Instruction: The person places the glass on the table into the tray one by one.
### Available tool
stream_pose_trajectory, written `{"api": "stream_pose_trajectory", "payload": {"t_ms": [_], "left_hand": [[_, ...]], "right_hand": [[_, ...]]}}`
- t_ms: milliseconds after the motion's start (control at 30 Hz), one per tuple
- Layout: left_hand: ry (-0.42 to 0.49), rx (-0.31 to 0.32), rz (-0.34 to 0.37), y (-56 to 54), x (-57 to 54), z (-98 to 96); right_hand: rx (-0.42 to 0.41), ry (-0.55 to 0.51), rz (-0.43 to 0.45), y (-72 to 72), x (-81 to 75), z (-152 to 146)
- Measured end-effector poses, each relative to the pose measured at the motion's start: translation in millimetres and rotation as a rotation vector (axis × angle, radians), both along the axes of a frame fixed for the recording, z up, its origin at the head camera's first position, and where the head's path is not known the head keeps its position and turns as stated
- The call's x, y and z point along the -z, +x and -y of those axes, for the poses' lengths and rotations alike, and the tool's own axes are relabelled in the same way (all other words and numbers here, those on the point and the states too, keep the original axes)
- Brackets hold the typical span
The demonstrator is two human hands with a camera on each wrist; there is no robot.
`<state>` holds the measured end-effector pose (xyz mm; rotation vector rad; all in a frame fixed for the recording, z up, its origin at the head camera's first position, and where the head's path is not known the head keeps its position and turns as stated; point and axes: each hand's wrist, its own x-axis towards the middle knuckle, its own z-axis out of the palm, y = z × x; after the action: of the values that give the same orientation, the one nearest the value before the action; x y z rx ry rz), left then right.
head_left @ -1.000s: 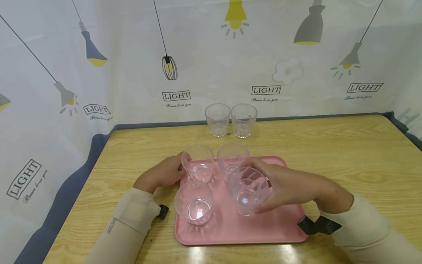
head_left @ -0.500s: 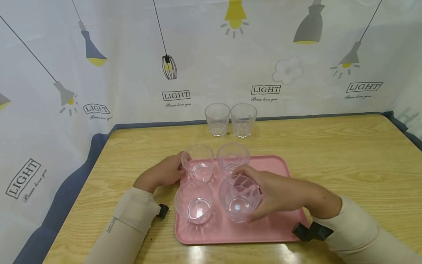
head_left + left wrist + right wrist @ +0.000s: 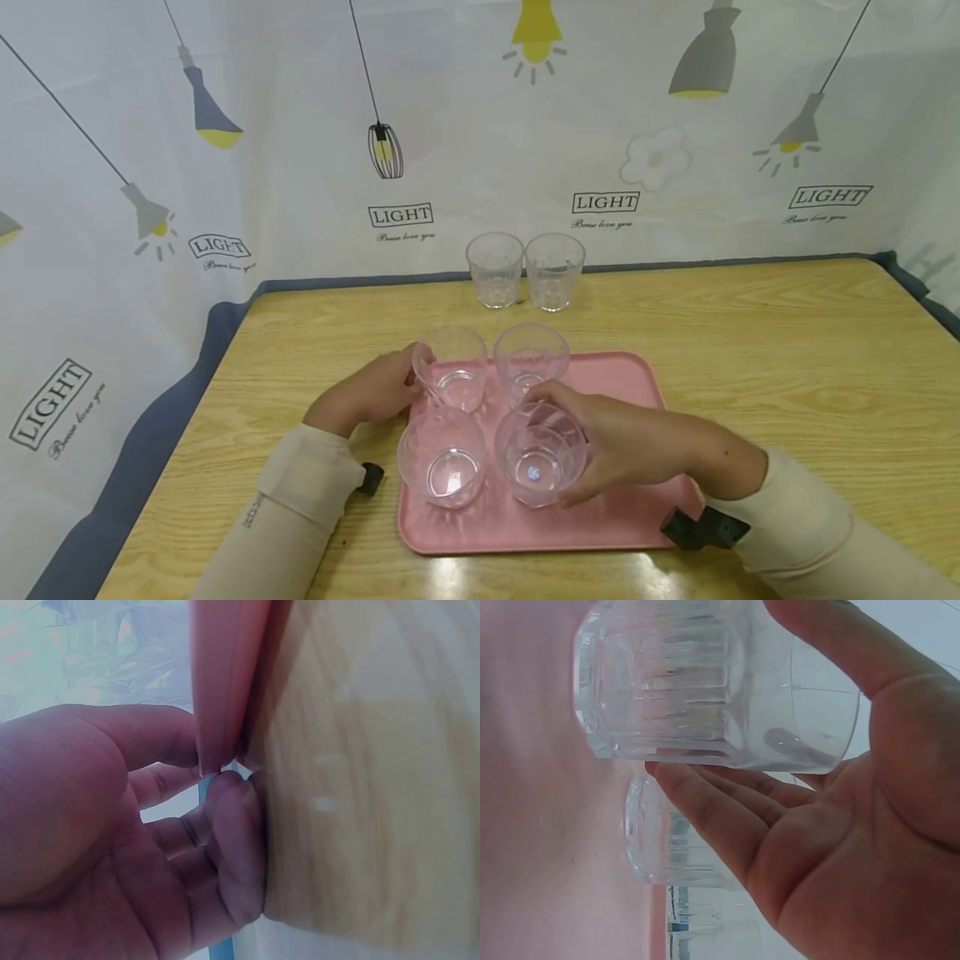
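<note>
A pink tray [image 3: 600, 527] lies on the wooden table. My left hand [image 3: 378, 390] is at its far left corner; in the left wrist view, the thumb and curled fingers pinch the tray's rim [image 3: 225, 682]. With thumb and fingers around its side, my right hand [image 3: 637, 437] holds a clear cup [image 3: 540, 458] upright at the tray's front middle. The cup's base [image 3: 592, 682] looks to be on or just over the tray. Three other clear cups stand on the tray: front left [image 3: 441, 462], back left [image 3: 457, 375] and back middle [image 3: 531, 362].
Two more clear cups, left [image 3: 495, 271] and right [image 3: 554, 273], stand side by side at the table's back edge. A white cloth [image 3: 480, 125] printed with lamps hangs behind. Bare wood table [image 3: 787, 350] shows right of the tray.
My right hand has moved left and slightly toward me with the clear cup, bringing it beside the front left cup. The left hand stays at the tray rim.
</note>
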<state>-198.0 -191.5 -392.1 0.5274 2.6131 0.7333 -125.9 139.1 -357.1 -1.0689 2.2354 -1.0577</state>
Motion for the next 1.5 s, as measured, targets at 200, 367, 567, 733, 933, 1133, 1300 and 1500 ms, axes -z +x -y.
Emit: {"api": "stream_pose_trajectory", "payload": {"t_ms": [200,367,567,733,933,1133,1300,1500], "left_hand": [[0.001,-0.001,-0.001,-1.3,1.6,0.5],[0.005,-0.001,0.000,-1.2,1.6,0.5],[0.007,0.001,0.002,-0.8,0.7,0.0],[0.004,0.000,0.003,-0.6,0.6,-0.1],[0.004,-0.004,0.004,0.0,0.8,-0.7],[0.005,-0.006,0.003,-0.2,1.3,-0.7],[0.006,-0.004,0.002,-0.5,1.7,-0.7],[0.012,-0.003,-0.004,-0.5,2.6,-0.6]], "right_hand": [[0.010,0.009,-0.018,-0.8,1.6,0.7],[0.004,-0.002,0.009,-0.7,2.2,1.0],[0.007,0.011,0.058,0.1,-1.0,-0.2],[0.030,0.053,0.011,2.4,-7.9,-3.0],[0.020,0.039,-0.014,3.5,-14.4,-7.4],[-0.006,-0.036,-0.012,2.1,-18.3,-11.1],[-0.011,-0.119,-0.043,-0.5,-22.6,-12.3],[0.038,-0.177,-0.084,-2.3,-29.4,-11.3]]}}
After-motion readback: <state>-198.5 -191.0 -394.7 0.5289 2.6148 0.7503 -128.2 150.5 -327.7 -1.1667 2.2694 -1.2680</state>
